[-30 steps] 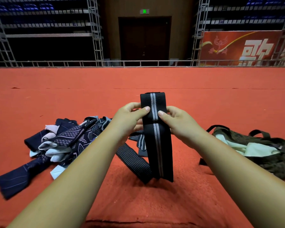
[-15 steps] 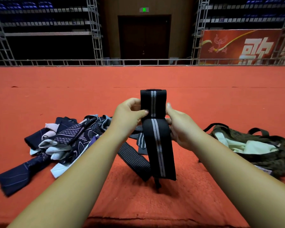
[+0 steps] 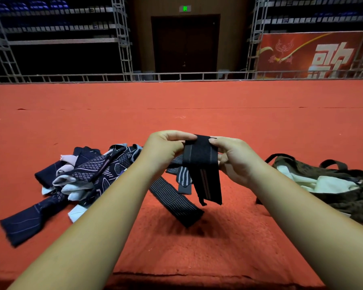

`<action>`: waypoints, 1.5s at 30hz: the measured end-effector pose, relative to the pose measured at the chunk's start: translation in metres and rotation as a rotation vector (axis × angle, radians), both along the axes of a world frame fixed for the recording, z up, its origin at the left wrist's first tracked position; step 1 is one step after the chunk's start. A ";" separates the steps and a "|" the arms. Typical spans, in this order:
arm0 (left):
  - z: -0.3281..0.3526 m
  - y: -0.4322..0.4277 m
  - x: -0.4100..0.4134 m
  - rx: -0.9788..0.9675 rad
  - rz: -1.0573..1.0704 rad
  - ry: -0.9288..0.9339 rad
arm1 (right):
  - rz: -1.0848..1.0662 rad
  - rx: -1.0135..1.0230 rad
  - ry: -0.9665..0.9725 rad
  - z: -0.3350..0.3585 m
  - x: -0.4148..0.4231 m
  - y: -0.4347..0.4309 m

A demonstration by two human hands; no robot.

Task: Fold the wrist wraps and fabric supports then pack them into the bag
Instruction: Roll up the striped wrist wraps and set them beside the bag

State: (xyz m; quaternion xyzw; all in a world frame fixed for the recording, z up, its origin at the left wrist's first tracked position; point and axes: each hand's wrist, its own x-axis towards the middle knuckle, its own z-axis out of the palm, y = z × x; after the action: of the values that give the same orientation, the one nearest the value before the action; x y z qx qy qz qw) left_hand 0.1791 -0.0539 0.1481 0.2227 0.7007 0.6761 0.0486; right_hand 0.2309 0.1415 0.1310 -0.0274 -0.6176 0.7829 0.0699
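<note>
Lying at about nine o'clock from the hands was a heap of fabric supports [image 3: 76, 181], navy and patterned pieces mixed with pale ones; a long striped wrap [image 3: 174, 200] trailed out of it toward six o'clock, passing under the left forearm, and a shorter grey-striped piece [image 3: 182, 177] lay just behind the hanging strap; at three o'clock sat a dark olive bag [image 3: 348, 191], its mouth open on pale cloth inside, its handles lifted, well apart from the heap; the right forearm crossed in front of the bag's near corner. Everything rested on a red carpeted floor [image 3: 197, 105], its near edge showing at six o'clock; beyond it, at twelve o'clock, ran a low metal railing [image 3: 176, 76], then a dark double door [image 3: 184, 42] beneath a green exit sign, scaffold-like tiers to either side, and a red banner [image 3: 314, 55] at two o'clock. Held in the air between both hands was the black wrist wrap [image 3: 201, 158] with pale stripes; the left hand [image 3: 166, 149] pinched its upper left edge, fingers closed on the cloth; the right hand [image 3: 235, 158] gripped the opposite edge, fingers curled round it; the top part was folded over, and the free end hung toward six o'clock, clear of the carpet.
</note>
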 end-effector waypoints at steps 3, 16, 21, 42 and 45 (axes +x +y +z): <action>0.000 0.002 -0.001 0.081 -0.017 -0.059 | -0.024 0.030 0.048 -0.005 -0.004 0.003; -0.029 0.008 -0.006 -0.062 -0.103 -0.087 | -0.130 0.183 0.072 -0.011 -0.007 0.001; -0.030 0.010 -0.005 -0.024 0.020 -0.118 | 0.061 0.461 -0.090 -0.026 0.004 0.002; -0.039 0.015 -0.006 0.073 -0.094 -0.283 | 0.054 -0.212 -0.242 -0.038 0.006 0.015; -0.041 0.022 -0.002 0.123 -0.039 -0.330 | 0.072 -0.104 -0.269 -0.040 0.008 0.018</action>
State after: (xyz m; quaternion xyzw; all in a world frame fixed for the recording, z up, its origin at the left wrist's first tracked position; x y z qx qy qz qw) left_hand 0.1771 -0.0321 0.1071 0.1247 0.6361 0.7440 0.1623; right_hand 0.2386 0.1600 0.0913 -0.1136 -0.5804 0.8052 -0.0432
